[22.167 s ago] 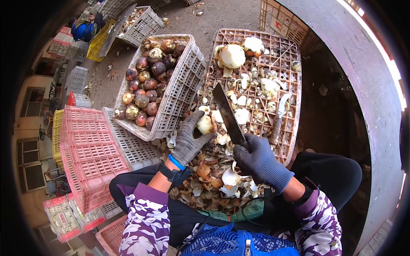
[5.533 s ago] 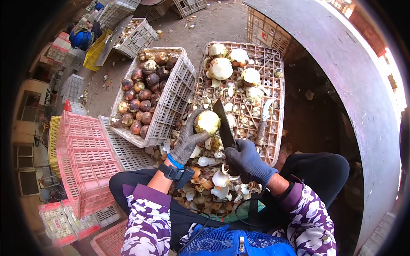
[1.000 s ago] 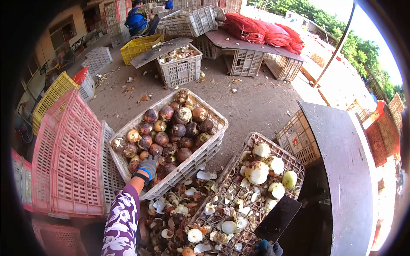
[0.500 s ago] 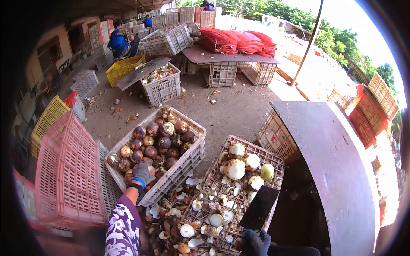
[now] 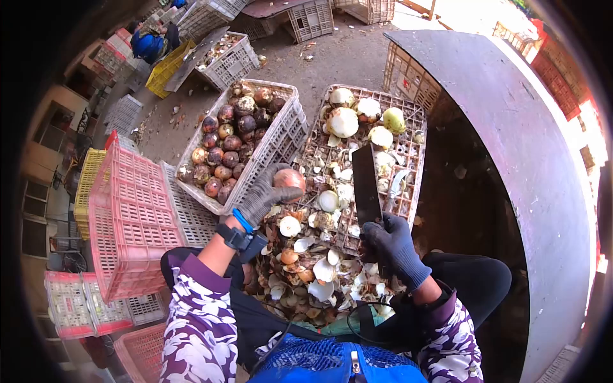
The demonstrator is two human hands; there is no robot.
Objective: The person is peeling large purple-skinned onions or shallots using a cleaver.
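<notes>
Head camera: between our dark-trousered legs lies a heap of pale and brown peelings. Just past it, our gloved right grip is clenched round the handle of a broad dark blade, which points away from us over a lattice crate. Our gloved left grip grasps a reddish-brown bulb by its left side. We see that bulb between the lattice crate and a whitish crate; whether it touches either, we cannot tell. Along the lattice crate's right side rests a curved knife; toward its far end sit pale peeled bulbs and one greenish bulb. The whitish crate holds many dark bulbs. A pink crate stands to our left, a grey board stretches along our right. Farther off, beyond a crate of scraps and a yellow crate, we see a person in blue.
</notes>
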